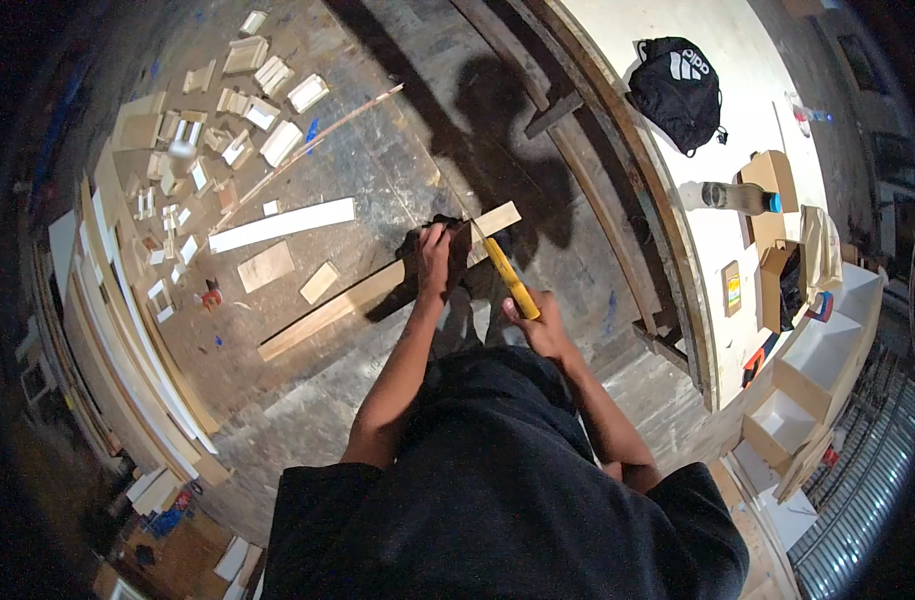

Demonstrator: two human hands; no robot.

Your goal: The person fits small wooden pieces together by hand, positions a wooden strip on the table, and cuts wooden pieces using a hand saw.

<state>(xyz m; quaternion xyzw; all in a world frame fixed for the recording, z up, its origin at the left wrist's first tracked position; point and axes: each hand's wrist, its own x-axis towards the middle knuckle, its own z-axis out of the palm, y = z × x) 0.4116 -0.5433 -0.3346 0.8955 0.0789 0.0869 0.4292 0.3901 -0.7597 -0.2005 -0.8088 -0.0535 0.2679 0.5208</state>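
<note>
A long wooden strip (338, 310) lies at a slant, its far end passing beyond my hands. My left hand (435, 262) is over this strip, its fingers bent against a dark brown piece (460, 246); what they grip is hard to make out. In my right hand (541, 322), to the right of the strip, is the lower end of a yellow-handled tool (511, 276). The tool's upper end reaches the strip close to the brown piece, where a thin edge shows.
Small wooden frames (308, 92), a white strip (283, 225) and flat wood pieces (266, 267) lie at left. Long boards (128, 310) line the far left. At right, a white-topped table (713, 300) bears a black bag (676, 92), a bottle (738, 197) and cardboard (771, 180).
</note>
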